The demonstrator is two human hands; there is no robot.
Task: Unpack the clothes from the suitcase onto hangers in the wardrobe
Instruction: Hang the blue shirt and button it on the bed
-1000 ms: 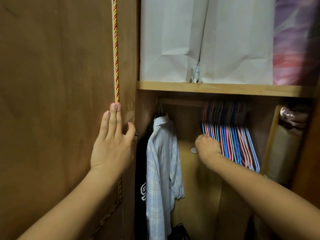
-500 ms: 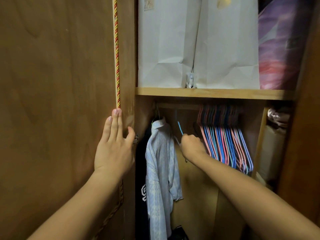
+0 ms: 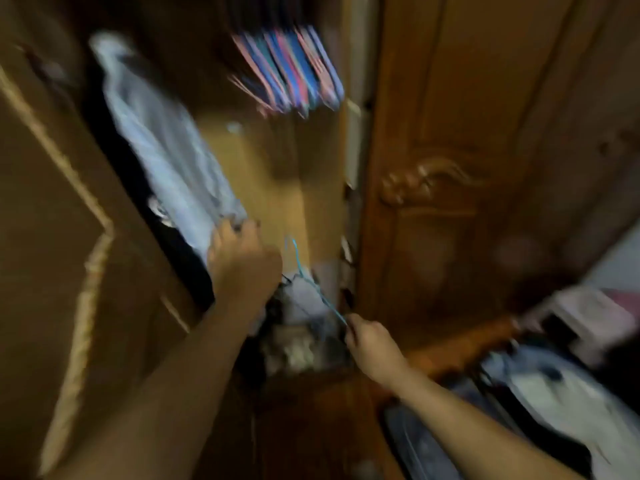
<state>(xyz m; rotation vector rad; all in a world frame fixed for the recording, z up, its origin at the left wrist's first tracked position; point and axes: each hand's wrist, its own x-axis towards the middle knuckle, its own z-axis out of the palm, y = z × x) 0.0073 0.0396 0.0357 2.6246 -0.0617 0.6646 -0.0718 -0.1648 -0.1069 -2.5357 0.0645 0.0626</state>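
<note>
— Where was the hanger at that moment?

— The thin blue hanger point(image 3: 313, 284) was out of the wardrobe's rail, low down in front of the open compartment. The right hand point(image 3: 372, 344) gripped its lower end, fingers point(image 3: 356, 329) clenched around the wire, and the hook end pointed up and away toward the back panel.

— And the other hand?

— The left hand point(image 3: 242, 258) was held up just beside the hem of the pale blue shirt point(image 3: 166, 143) hanging on the left side of the wardrobe point(image 3: 277, 174). Its fingers looked curled, but the blur was too heavy to say whether they held the cloth, merely touched it, or were clear of it.

— What about the remaining hangers?

— A bunch of pink, blue and purple hangers point(image 3: 294, 74) hung together at the top of the compartment, well apart from the one in the hand. A dark garment point(image 3: 162, 237) hung just behind the shirt.

— Was the suitcase visible?

— At the lower right, yes: the open suitcase point(image 3: 415, 441) with clothes point(image 3: 561, 393) lying in it, light and dark pieces, smeared by motion. The carved wardrobe door point(image 3: 450, 168) stood between it and the open compartment, and a jumble of indistinct items point(image 3: 301, 344) sat on the wardrobe floor below the hands.
</note>
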